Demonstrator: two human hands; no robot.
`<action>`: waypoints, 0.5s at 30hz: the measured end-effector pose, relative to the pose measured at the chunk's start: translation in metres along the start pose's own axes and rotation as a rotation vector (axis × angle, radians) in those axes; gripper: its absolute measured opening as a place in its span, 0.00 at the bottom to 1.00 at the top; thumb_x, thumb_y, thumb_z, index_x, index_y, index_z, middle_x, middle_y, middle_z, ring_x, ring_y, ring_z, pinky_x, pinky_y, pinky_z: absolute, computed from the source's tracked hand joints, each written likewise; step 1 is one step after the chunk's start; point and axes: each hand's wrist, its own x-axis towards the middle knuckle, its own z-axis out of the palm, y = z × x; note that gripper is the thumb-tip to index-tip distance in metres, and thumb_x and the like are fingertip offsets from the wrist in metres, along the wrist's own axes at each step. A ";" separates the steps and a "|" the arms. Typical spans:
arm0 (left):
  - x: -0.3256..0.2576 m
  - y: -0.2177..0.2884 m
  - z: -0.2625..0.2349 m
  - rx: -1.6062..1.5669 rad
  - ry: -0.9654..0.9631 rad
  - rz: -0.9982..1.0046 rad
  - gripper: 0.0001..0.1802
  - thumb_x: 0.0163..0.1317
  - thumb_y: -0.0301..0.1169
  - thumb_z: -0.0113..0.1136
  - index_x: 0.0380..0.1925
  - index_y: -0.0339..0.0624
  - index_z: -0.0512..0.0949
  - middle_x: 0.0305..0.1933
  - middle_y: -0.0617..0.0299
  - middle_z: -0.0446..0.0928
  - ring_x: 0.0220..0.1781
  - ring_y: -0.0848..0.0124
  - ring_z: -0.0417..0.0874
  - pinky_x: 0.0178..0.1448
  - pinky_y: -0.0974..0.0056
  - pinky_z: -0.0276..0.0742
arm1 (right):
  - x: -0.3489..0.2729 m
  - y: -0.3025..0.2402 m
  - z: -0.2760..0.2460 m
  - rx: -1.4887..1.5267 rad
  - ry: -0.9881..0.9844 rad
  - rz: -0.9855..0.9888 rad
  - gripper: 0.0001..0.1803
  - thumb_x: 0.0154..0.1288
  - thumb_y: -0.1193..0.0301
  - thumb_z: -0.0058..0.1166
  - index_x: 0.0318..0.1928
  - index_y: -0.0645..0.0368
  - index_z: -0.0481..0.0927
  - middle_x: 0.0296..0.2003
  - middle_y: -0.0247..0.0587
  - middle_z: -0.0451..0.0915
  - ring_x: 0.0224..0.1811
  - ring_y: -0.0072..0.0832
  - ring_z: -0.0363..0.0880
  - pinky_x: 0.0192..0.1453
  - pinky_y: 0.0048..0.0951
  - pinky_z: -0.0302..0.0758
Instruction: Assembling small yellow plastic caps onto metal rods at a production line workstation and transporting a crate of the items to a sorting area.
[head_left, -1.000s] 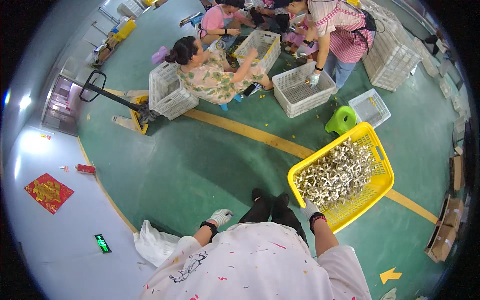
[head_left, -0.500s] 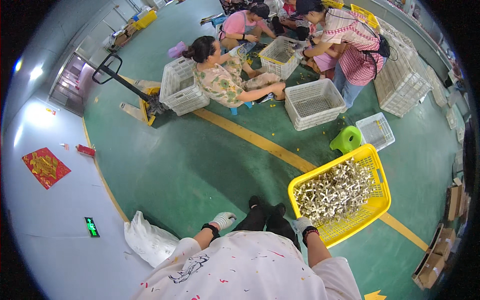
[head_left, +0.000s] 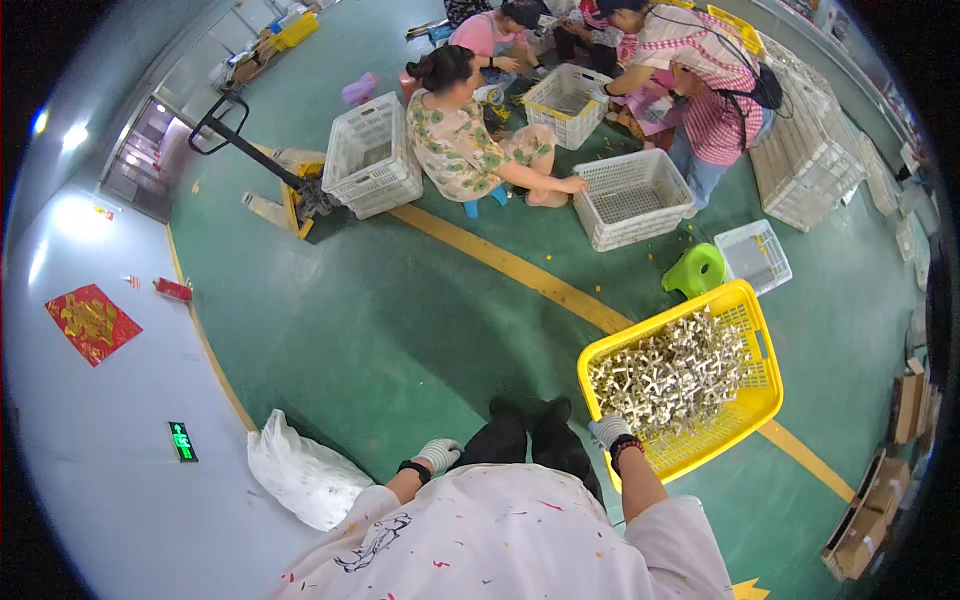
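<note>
My right hand (head_left: 608, 433), in a striped white glove, is closed on the near left rim of a yellow plastic basket (head_left: 676, 468). The basket has slotted walls and sits tilted on the floor to my right. Inside it lies a heap of small pale pieces with dark parts (head_left: 668, 374), which look like mushrooms with stems. My left hand (head_left: 440, 455), gloved the same way, is beside my left thigh. Its fingers look loosely curled, and I see nothing in them.
A green stool (head_left: 694, 270) and a shallow white crate (head_left: 754, 258) stand beyond the basket. Several people work around white crates (head_left: 632, 200) farther off. A pallet jack (head_left: 300, 195) is at the far left, a white sack (head_left: 305, 475) near my left, and cardboard boxes (head_left: 870, 515) at right.
My left hand has dropped slightly toward my body. My right hand stays on the basket, which has shifted little. The seated person in the patterned shirt has leaned and turned toward the crates.
</note>
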 end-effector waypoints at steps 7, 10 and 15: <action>0.016 -0.007 -0.015 0.092 -0.073 0.135 0.15 0.57 0.37 0.51 0.41 0.45 0.80 0.43 0.50 0.79 0.48 0.54 0.79 0.53 0.59 0.73 | -0.022 0.023 0.019 0.168 0.176 -0.080 0.19 0.59 0.57 0.46 0.27 0.58 0.83 0.20 0.40 0.80 0.21 0.31 0.79 0.30 0.31 0.76; 0.033 0.003 -0.034 0.127 -0.096 0.223 0.14 0.57 0.35 0.52 0.41 0.46 0.80 0.43 0.50 0.79 0.47 0.55 0.79 0.52 0.59 0.73 | -0.011 0.060 0.052 0.043 0.401 -0.134 0.20 0.57 0.59 0.50 0.45 0.57 0.79 0.25 0.43 0.81 0.22 0.32 0.79 0.29 0.33 0.76; 0.044 0.007 -0.044 0.097 -0.015 0.248 0.12 0.58 0.33 0.53 0.40 0.45 0.80 0.41 0.51 0.80 0.45 0.58 0.80 0.51 0.60 0.74 | -0.085 0.078 0.098 0.244 0.370 0.054 0.46 0.54 0.63 0.57 0.69 0.51 0.46 0.47 0.55 0.76 0.25 0.35 0.79 0.26 0.32 0.76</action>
